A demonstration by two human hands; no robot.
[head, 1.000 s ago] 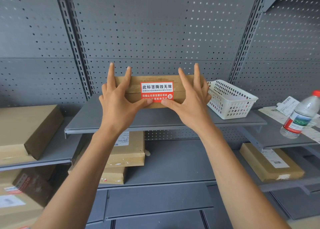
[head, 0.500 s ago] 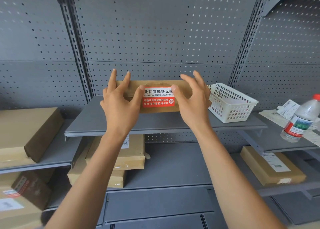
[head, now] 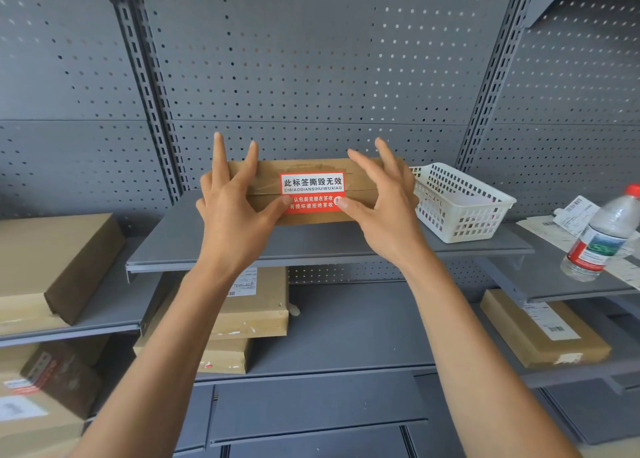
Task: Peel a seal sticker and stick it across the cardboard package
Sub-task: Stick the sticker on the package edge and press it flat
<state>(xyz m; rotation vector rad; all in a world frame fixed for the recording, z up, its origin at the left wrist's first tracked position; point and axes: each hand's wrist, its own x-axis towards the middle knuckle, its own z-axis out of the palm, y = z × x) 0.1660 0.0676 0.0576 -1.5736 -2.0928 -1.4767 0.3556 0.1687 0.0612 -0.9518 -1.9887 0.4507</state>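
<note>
A flat brown cardboard package lies on the middle grey shelf. A red and white seal sticker with Chinese text sits across its front seam. My left hand rests on the package's left part, thumb pressing the sticker's lower left corner, fingers spread upward. My right hand is at the package's right part, thumb on the sticker's lower right corner, fingers spread. Neither hand grips anything.
A white plastic basket stands right of the package. A water bottle and paper label sheets lie on the right shelf. More cardboard packages fill lower and left shelves. A grey pegboard wall is behind.
Both thumbs moved from the sticker's upper edges down to its lower corners, pressing it. The view shifted slightly; the package stayed in place.
</note>
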